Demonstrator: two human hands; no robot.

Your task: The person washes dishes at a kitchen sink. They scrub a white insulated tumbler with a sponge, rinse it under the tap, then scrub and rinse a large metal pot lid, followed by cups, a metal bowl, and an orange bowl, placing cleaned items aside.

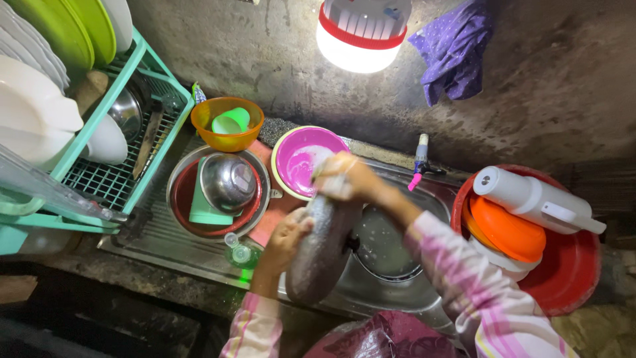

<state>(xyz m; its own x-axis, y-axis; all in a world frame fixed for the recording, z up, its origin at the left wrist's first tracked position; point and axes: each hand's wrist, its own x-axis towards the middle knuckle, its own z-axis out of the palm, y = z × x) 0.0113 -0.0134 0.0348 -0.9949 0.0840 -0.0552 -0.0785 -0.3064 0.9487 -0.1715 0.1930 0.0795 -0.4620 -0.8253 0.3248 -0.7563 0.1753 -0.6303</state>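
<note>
Over the steel sink I hold a grey, soapy pan lid or pan tilted on its edge. My left hand grips its left rim. My right hand presses on its upper part, closed around what looks like a scrubber, half hidden by suds. A black knob or handle sticks out on the right side of the grey piece.
Left of the sink stand a pink bowl, an orange bowl with a green cup, a steel bowl in a red-lined basin, and a teal dish rack. Right: red tub with white jug. Lamp and tap behind.
</note>
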